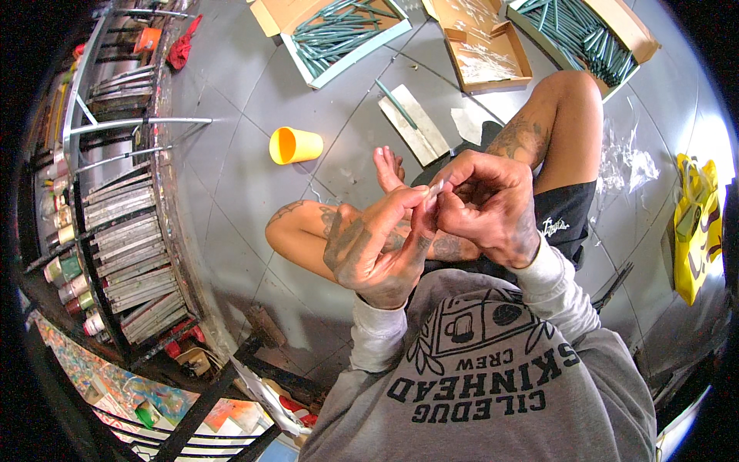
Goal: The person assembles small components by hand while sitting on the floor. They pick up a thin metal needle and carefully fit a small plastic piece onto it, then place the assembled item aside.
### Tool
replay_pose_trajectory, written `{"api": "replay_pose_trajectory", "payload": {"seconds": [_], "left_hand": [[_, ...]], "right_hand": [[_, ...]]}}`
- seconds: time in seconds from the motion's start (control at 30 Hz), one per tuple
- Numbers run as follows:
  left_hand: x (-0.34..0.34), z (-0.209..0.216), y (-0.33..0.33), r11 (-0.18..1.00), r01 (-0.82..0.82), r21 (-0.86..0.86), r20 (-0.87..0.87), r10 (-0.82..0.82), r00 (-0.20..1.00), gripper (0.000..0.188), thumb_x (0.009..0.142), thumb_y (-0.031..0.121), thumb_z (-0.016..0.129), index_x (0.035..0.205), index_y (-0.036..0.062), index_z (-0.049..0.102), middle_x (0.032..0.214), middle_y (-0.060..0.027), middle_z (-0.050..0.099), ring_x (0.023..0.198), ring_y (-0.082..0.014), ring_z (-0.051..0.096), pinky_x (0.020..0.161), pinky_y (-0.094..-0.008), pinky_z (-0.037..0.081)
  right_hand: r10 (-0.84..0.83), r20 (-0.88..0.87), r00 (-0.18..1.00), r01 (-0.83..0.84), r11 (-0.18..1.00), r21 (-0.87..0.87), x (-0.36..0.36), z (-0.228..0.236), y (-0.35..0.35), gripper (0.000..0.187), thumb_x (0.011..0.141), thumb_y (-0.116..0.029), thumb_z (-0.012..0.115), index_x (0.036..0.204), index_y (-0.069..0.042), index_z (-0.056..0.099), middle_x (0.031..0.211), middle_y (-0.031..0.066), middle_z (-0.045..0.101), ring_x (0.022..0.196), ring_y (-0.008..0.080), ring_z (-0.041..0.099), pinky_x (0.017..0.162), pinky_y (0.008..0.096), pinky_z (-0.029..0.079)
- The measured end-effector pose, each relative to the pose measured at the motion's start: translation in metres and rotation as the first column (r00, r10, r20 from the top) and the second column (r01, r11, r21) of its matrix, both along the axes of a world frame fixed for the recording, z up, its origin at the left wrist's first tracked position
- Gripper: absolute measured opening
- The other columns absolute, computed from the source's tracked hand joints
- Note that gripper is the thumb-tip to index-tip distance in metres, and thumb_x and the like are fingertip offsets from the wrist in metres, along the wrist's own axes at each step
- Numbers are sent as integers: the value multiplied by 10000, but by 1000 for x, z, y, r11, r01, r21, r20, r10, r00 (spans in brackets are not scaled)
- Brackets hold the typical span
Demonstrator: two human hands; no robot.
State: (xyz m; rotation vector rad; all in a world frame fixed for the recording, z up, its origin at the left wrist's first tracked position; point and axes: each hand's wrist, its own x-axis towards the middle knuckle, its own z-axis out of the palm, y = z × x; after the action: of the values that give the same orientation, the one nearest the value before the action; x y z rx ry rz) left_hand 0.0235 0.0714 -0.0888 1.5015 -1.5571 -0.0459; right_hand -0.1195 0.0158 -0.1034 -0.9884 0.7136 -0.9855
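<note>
In front of my chest, both hands meet at a small white piece [436,188], possibly a strip; its exact kind is too small to tell. The thumb and index finger of my left hand [381,242] pinch it from one side. My right hand [493,204] is closed with its fingertips at the other end. On the floor beyond my legs, a dark green pen-like stick [395,102] rests across a pale flat board [426,137]. A small white sheet [467,125] lies beside that board.
Open boxes of green sticks [339,35] [577,38] flank a cardboard box [493,58] with thin white pieces. A yellow cup [296,146] is at left, crumpled clear plastic [627,165] and a yellow bag [697,231] at right. A loaded rack [135,254] lines the left side.
</note>
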Motion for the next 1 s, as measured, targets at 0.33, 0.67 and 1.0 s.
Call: {"api": "replay_pose_trajectory", "payload": {"seconds": [0.33, 0.67, 1.0], "left_hand": [[1, -3, 4, 999, 29, 29, -63, -27, 998, 238, 790, 201, 837, 903, 13, 745, 727, 7, 589, 658, -108, 491, 580, -263, 364], [-7, 4, 3, 982, -93, 166, -491, 164, 856, 154, 825, 38, 770, 958, -18, 716, 897, -61, 667, 816, -141, 634, 747, -266, 507], [-9, 0, 4, 984, -75, 163, -692, 168, 702, 136, 852, 69, 733, 954, -8, 687, 920, -54, 654, 824, -133, 608, 745, -270, 497]], "right_hand": [[15, -19, 1000, -15, 1000, -11, -1, 5, 0, 68, 855, -1, 678, 852, 47, 630, 760, 54, 681, 735, 100, 650, 720, 261, 538], [109, 257, 960, -157, 972, 175, 3, 2, 6, 141, 871, -32, 693, 972, 46, 635, 869, 49, 684, 797, 95, 642, 836, 251, 523], [131, 258, 957, -176, 971, 162, 8, -3, 8, 116, 893, -3, 670, 979, 50, 613, 850, 68, 672, 786, 121, 649, 747, 269, 540]]}}
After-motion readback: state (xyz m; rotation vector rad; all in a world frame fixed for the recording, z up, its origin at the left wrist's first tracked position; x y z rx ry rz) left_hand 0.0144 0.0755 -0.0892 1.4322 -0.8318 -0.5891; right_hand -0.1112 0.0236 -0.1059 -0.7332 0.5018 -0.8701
